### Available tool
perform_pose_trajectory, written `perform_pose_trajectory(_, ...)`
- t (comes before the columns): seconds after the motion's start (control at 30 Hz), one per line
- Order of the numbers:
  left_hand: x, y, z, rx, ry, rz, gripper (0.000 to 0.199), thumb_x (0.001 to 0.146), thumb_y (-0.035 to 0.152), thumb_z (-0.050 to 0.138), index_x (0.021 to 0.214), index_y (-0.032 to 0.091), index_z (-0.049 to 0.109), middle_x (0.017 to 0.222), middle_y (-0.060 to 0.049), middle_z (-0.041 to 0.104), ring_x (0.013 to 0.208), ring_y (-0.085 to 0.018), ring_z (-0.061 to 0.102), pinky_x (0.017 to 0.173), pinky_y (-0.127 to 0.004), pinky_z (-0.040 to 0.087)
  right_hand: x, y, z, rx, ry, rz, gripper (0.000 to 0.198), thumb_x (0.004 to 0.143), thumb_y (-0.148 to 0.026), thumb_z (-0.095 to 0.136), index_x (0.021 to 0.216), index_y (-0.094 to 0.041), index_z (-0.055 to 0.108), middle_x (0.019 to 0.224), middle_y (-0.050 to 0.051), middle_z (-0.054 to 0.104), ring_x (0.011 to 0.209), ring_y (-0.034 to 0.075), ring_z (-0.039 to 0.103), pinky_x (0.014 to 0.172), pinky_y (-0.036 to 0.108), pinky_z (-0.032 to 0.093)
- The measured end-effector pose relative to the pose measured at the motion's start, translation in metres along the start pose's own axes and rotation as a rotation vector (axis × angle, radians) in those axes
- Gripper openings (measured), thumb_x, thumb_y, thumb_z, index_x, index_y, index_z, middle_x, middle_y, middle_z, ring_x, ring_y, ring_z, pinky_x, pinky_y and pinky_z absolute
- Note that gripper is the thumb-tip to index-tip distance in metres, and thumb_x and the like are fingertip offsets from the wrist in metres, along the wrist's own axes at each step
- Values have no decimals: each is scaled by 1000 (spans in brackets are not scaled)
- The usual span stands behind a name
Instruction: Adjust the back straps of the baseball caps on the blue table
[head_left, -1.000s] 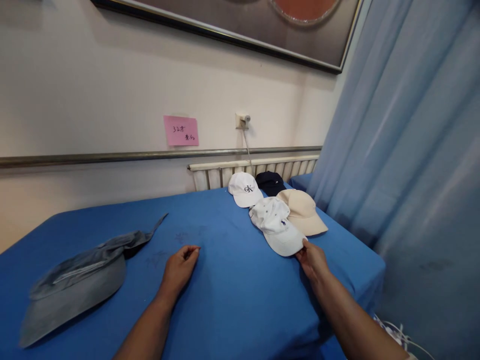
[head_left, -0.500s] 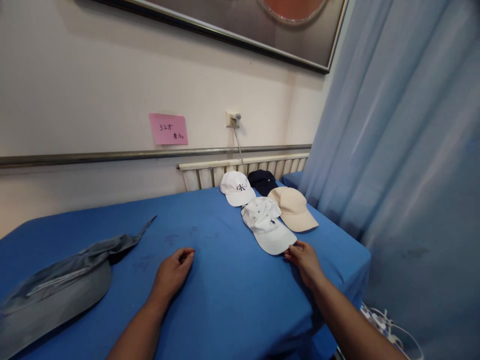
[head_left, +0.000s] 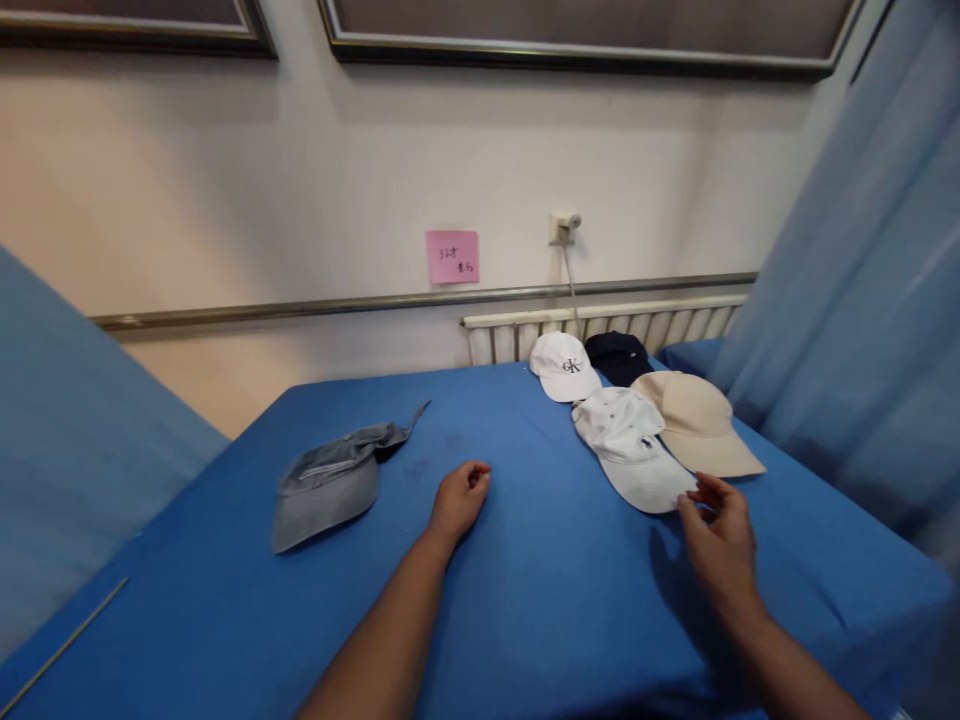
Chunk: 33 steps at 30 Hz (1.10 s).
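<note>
My right hand (head_left: 721,532) is at the brim edge of a white cap (head_left: 636,450) with a small dark horse-rider emblem; its fingertips are slightly apart at the brim and look no longer pinched on it. My left hand (head_left: 459,500) rests on the blue sheet in a loose curl, with nothing visible in it. To its left lies a grey visor-like cap (head_left: 330,485) with a thin strap end pointing away. Behind the emblem cap are a white cap with CK letters (head_left: 564,367) and a dark navy cap (head_left: 618,357). A beige cap (head_left: 697,422) touches its right side.
A blue sheet (head_left: 525,590) covers the table. Behind it are a radiator (head_left: 517,340), a metal rail (head_left: 337,307), a pink note (head_left: 453,257) and a wall socket (head_left: 561,229). Blue curtains (head_left: 862,350) hang at both sides; a thin rod (head_left: 67,645) lies at lower left.
The view has turned left, so everything sits further right. My right hand's fingers have loosened at the white cap's brim. My left hand stays curled on the sheet.
</note>
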<state>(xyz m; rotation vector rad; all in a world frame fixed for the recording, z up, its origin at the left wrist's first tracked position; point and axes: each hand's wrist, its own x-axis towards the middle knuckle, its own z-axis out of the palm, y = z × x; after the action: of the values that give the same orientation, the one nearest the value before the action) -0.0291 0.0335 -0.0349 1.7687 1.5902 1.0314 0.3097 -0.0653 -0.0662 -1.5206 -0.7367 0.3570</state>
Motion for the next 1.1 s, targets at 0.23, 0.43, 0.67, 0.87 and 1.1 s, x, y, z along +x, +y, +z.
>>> perform_pose_trajectory(0.23,8,-5,-48,205,294,-76,38,78,27,60,112,12,64,112,-19,67,104,-32,63,94,-45,45,-46,-60,113,236,-544,-121,26,73,-24,62,99,-23,64,110,6,62,93,19,60,76,29,47)
perform_pose_trajectory(0.43,31,-26,-120,812,477,-302,42,82,39,61,108,7,56,122,-30,58,119,-44,52,93,-56,41,-58,-40,182,132,-747,-143,20,69,-13,59,85,-22,66,98,3,65,74,15,58,79,30,47)
perform_pose_trajectory(0.67,57,-32,-134,918,276,-352,16,77,18,58,83,5,65,98,-26,69,102,-47,61,85,-59,43,-37,-15,187,45,-818,-134,17,73,-18,56,86,-22,65,80,0,67,64,16,60,66,29,48)
perform_pose_trajectory(0.87,48,4,-85,897,167,35,27,84,20,49,101,23,70,118,-11,68,117,-33,55,98,-47,40,-11,-20,187,108,-586,-193,23,80,-21,45,95,-20,63,91,5,68,82,20,65,76,33,51)
perform_pose_trajectory(1.1,23,4,-38,596,152,428,23,78,8,44,79,20,64,111,-10,69,110,-28,57,97,-44,43,0,-22,181,63,-436,-312,25,77,-15,48,99,-19,60,107,10,64,102,22,61,89,36,50)
